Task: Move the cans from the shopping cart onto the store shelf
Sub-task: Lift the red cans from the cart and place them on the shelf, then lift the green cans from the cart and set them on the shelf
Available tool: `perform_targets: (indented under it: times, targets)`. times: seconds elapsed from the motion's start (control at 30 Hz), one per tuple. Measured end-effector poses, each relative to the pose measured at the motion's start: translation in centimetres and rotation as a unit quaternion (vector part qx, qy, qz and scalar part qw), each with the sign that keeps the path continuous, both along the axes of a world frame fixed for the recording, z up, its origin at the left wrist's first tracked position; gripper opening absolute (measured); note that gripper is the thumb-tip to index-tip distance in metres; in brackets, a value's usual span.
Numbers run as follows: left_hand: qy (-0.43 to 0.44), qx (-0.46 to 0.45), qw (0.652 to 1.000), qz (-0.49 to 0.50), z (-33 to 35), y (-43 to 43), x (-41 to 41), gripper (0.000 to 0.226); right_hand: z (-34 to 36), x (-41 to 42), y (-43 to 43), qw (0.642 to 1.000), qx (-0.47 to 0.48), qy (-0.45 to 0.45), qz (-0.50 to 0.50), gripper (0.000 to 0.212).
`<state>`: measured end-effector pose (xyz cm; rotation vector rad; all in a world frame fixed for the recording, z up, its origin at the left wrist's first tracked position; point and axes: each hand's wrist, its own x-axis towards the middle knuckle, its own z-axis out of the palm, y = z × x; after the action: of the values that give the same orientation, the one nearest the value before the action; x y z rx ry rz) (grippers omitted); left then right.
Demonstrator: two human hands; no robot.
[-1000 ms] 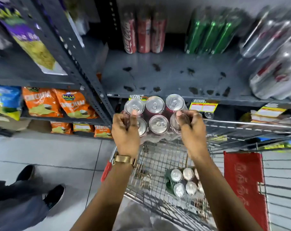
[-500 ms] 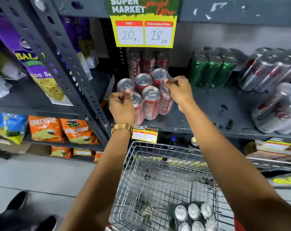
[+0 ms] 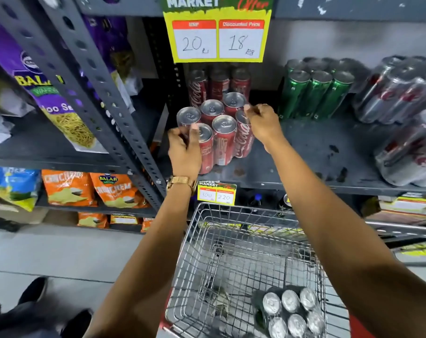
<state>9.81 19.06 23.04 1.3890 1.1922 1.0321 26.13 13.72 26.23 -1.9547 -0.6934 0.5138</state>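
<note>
1. Red shrink-wrapped six-pack of cola cans [image 3: 217,132] stands upright on the dark grey metal store shelf [image 3: 304,162], near its front edge and close to the perforated grey steel upright [image 3: 114,103] on the left.
2. Just behind the pack, against the back wall, stand more red cola cans [image 3: 218,84]; to the right are a wrapped pack of green cans [image 3: 314,93] and, further right, wrapped packs of silver cans [image 3: 399,93], some lying tilted.
3. Bare shelf lies between the red pack and the green cans, and along the front edge to the right.
4. A yellow price sign [image 3: 218,35] hangs from the shelf above, over the red cans at the back.
5. Below, the silver wire shopping cart [image 3: 231,240] holds a dark-wrapped pack of silver-topped cans [image 3: 290,311] in its near right corner; the rest of the basket is bare wire.
6. Both arms reach far and upward over the cart.
7. The left hand [image 3: 184,150], a gold watch [image 3: 179,182] at its wrist, has its fingers closed on the pack's near left corner.
8. The right hand [image 3: 263,120] pinches the top of the pack's right side, fingers curled shut on it.
</note>
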Motion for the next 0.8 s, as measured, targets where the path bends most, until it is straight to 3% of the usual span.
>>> perform_targets:
  times: [0.23,0.43,0.53,0.57,0.6,0.67,0.73,0.8]
  targets:
    - [-0.071,-0.032,0.997,-0.021,-2.6,-7.8,-1.2,0.052,-3.8,-4.1,-8.9,0.996,-0.017,-0.087,0.021,0.053]
    - [-0.026,-0.067,0.996,-0.043,-7.6,-17.7,-2.6,0.044,-9.0,-7.7,-19.7,0.998,-0.029,-0.058,0.026,0.042]
    - [0.069,-0.120,0.989,-0.057,-12.1,-22.3,-4.4,0.027,-13.6,-8.7,-26.0,0.995,-0.102,0.011,0.013,0.039]
    - [0.122,-0.149,0.978,-0.081,-13.7,-23.4,-4.9,0.022,-15.4,-8.7,-27.8,0.989,-0.147,0.029,0.002,0.039]
    - [0.184,-0.186,0.959,-0.113,-15.4,-24.3,-5.2,0.030,-17.4,-8.6,-29.7,0.977,-0.204,0.053,-0.011,0.039]
    - [0.279,-0.301,0.895,-0.171,-18.9,-25.9,-5.4,0.045,-21.1,-8.4,-33.1,0.943,-0.312,0.110,-0.037,0.042]
    - [0.291,-0.442,0.822,-0.210,-21.2,-27.3,-5.4,0.049,-24.2,-8.2,-35.7,0.916,-0.373,0.135,-0.051,0.042]
    - [0.250,-0.524,0.777,-0.243,-22.8,-28.6,-5.0,0.051,-26.7,-7.8,-37.3,0.906,-0.389,0.150,-0.067,0.038]
